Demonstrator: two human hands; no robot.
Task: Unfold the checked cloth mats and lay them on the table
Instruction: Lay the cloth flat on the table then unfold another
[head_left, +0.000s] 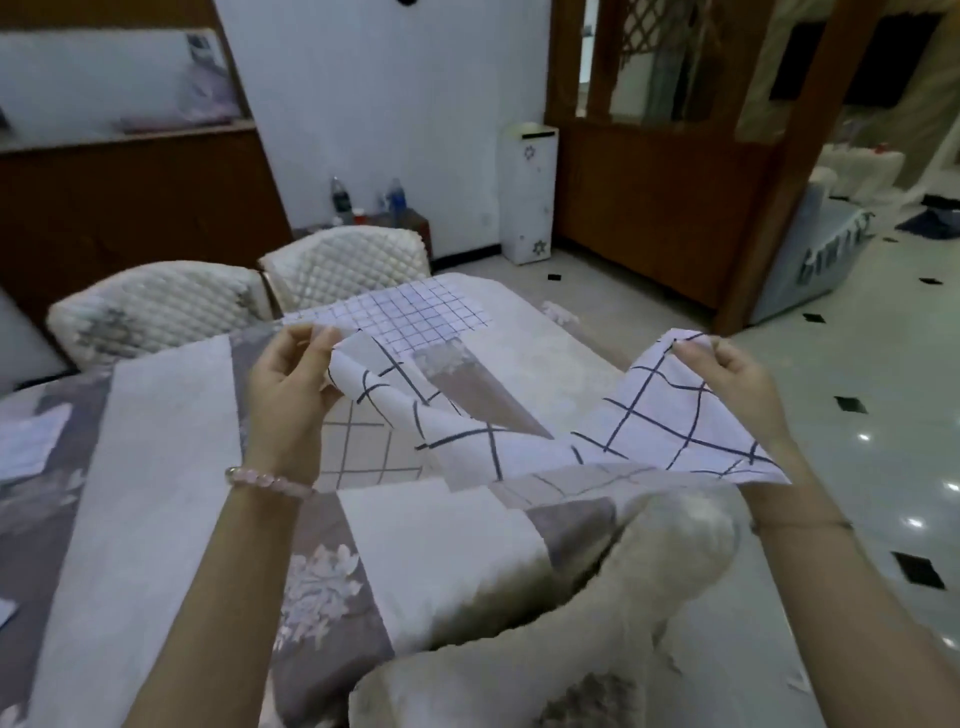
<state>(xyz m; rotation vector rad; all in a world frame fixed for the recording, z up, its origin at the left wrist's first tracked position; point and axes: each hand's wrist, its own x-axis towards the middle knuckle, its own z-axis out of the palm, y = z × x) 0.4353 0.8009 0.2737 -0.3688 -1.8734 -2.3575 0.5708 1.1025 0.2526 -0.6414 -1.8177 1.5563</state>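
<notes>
Cloth of this kind is judged to be light, thin and very soft: the mat (519, 415) sags and twists in the middle where it is not supported, so no stiffness can be expected from it. It is not fragile, but it can slip or fold back on itself if one corner is released too soon. The best places to take hold are judged to be the 2 far corners, and these are already held. The left hand (291, 384) is closed in a pinch on 1 corner, with the edge curled over the fingers. The right hand (727, 374) is closed in a pinch on the other corner.

The mat is white with a wide grid of dark blue lines. It is held in the air just above the table (156, 467), which is covered with a grey and white patchwork cover. Beyond the held mat, a second mat (415, 312) with a finer grid lies flat on the table.
</notes>
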